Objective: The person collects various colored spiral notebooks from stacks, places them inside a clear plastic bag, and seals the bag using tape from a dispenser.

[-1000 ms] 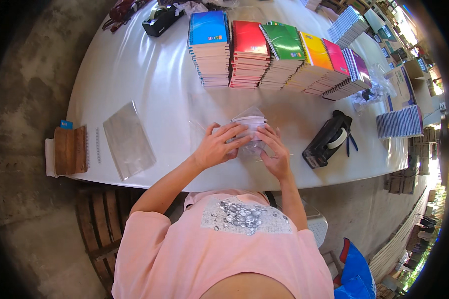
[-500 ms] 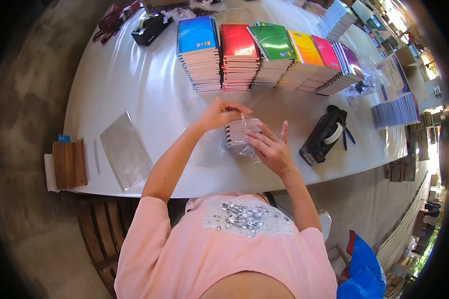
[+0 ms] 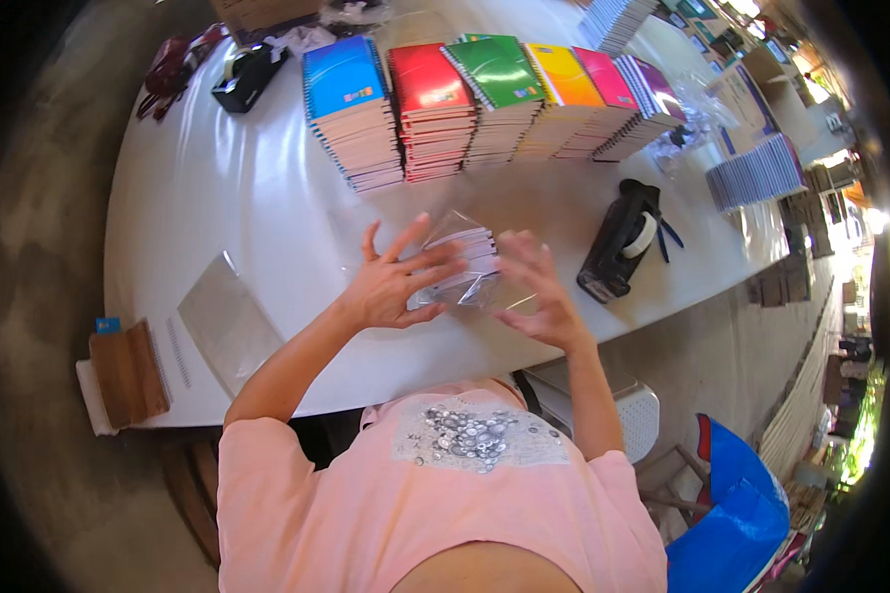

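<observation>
A small stack of spiral-bound notebooks [image 3: 478, 244] lies on the white table in front of me, wrapped in a loose clear plastic bag [image 3: 452, 291]. My left hand [image 3: 391, 285] is at the stack's left side, its fingers spread and reaching over the plastic. On the other side my right hand [image 3: 546, 301] has its fingers apart, somewhat blurred, close to the stack's right edge. Whether the right fingertips touch the plastic I cannot tell. Neither hand grips anything. The dark binding coils show on the stack's right side.
Tall notebook stacks stand beyond it: blue [image 3: 346, 79], red [image 3: 430, 79], green [image 3: 499, 74], yellow [image 3: 562, 74] and more. A black tape dispenser [image 3: 613, 252] and dark pliers [image 3: 667, 235] lie right. Flat clear bags [image 3: 229, 321] and a wooden block [image 3: 129, 374] are left.
The notebook stack has turned, its coils moving from left to right. My left hand has left its pinch above the stack and spread out; my right hand has come off its top to the right.
</observation>
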`<state>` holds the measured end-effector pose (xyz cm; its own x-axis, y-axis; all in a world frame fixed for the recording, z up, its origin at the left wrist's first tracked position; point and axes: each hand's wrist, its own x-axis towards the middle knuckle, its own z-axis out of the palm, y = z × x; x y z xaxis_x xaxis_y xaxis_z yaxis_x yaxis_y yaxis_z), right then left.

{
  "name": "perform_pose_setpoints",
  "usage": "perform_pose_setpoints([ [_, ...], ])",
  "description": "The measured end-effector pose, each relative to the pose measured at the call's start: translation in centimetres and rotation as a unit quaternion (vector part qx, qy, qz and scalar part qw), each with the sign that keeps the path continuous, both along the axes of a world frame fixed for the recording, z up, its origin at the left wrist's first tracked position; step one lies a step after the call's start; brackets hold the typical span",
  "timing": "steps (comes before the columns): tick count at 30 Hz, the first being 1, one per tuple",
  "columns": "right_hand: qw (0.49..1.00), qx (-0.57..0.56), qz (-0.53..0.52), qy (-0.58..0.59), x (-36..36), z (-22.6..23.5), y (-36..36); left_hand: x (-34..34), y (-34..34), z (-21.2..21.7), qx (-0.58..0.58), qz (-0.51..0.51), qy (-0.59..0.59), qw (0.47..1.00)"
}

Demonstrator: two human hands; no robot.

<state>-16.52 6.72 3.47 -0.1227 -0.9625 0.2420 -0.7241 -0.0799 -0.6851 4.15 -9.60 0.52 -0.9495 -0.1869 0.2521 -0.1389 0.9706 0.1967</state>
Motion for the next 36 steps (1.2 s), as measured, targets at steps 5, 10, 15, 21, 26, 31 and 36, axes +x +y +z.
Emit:
perform_pose_setpoints([
  [5,0.827,-0.067,-0.527,-0.185,-9.1,-3.9,7.6,-0.2,0.0,0.7,0.049,0.008,-0.032,0.998],
  [10,0.702,0.081,-0.586,-0.396,-10.1,-5.0,7.2,-0.1,-0.1,1.8,0.041,0.011,-0.075,0.996],
  [15,0.66,-0.138,-0.507,-0.537,-10.8,-6.6,7.2,0.2,-0.2,1.2,0.02,0.01,-0.058,0.998],
  [21,0.769,0.007,-0.559,-0.31,-10.4,-11.7,12.7,-0.1,0.0,1.6,0.034,0.005,-0.061,0.998],
  [26,0.747,0.026,-0.658,0.094,-3.7,-2.7,6.4,0.4,-0.2,3.1,0.033,0.007,-0.109,0.993],
  [31,0.94,0.092,-0.169,-0.281,-1.8,4.6,0.4,0.4,-0.4,3.5,0.036,-0.018,-0.132,0.99],
  [36,0.958,0.237,0.045,-0.156,1.6,6.6,-8.1,0.5,-0.7,4.3,0.026,-0.02,-0.159,0.987],
])
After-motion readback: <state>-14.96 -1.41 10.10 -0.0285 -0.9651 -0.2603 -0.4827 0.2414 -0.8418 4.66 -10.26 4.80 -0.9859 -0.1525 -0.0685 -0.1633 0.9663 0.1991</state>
